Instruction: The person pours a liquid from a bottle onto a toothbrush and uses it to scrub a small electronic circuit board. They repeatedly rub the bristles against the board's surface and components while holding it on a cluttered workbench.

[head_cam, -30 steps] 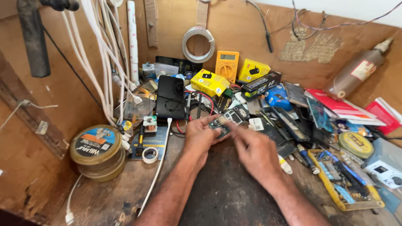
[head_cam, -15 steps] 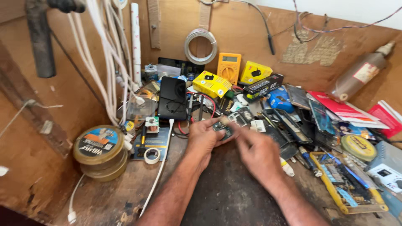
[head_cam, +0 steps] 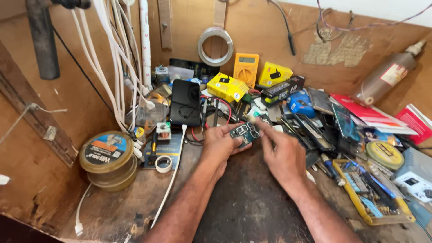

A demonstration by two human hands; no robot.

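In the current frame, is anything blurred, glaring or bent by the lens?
Head view: even, soft light, no hard glare; the circuit board between left hand and right hand is fairly sharp; wide-angle lens bows the white cables and wall edges; frame corners look soft.

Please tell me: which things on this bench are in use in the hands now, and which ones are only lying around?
In use:
- small circuit board, held in the left hand
- right hand, fingertips at the board's right edge

Lying about:
- yellow multimeter
- black phone
- round tins
- yellow tray of tools
- tape roll
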